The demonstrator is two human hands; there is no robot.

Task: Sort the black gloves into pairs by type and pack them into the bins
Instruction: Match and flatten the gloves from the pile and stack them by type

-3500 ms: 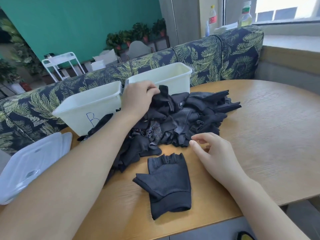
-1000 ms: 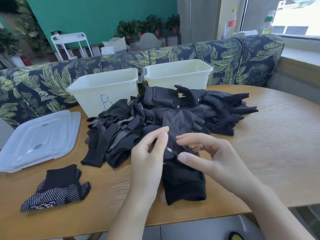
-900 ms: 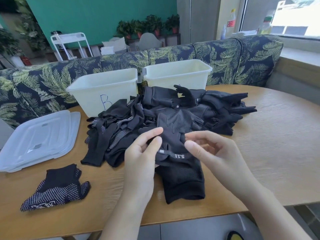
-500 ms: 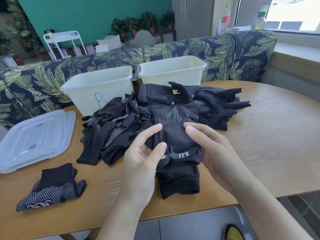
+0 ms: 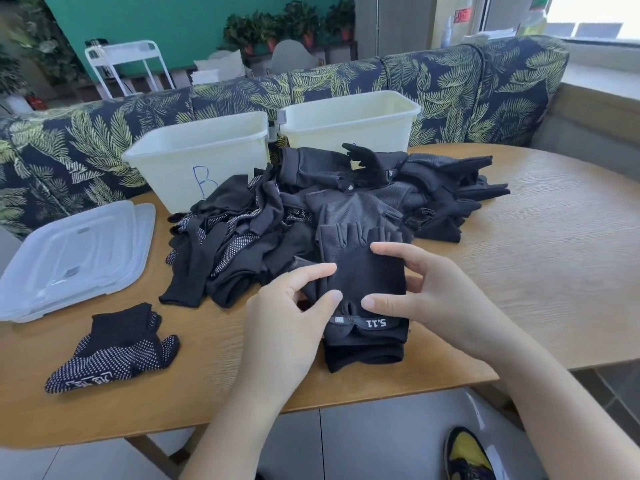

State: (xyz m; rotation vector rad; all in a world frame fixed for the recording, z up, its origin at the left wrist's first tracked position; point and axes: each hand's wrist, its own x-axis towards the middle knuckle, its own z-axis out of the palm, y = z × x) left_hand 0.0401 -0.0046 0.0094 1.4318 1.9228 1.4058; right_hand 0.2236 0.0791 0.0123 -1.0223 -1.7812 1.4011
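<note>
1. While my left hand (image 5: 291, 317) pinches the left edge of the fingerless glove (image 5: 363, 271) between thumb and forefinger, my right hand (image 5: 426, 296) holds its right edge, forefinger laid across the top and thumb pressed near the "5.11" wrist strap (image 5: 367, 323).
2. That glove lies flat on another of the same sort, whose cuff (image 5: 363, 356) shows beneath at 6 o'clock; both rest on the wooden table (image 5: 536, 271) near its front edge.
3. At 12 o'clock from my hands sits the heap of black gloves (image 5: 329, 202), a jumble of mesh-backed, full-fingered and dotted ones, touching the fingerless glove's finger end.
4. Beyond the heap stand two cream bins side by side: the bin marked "B" (image 5: 197, 157) at 11 o'clock, the second bin (image 5: 349, 123) at 12 o'clock, its label hidden by gloves.
5. At 8 o'clock, a dotted-palm glove (image 5: 114, 348) lies alone, well apart from the heap.
6. At 9 o'clock, stacked clear lids (image 5: 72, 258) rest near the table's left edge.
7. Behind the table runs a leaf-patterned sofa (image 5: 467, 91).
</note>
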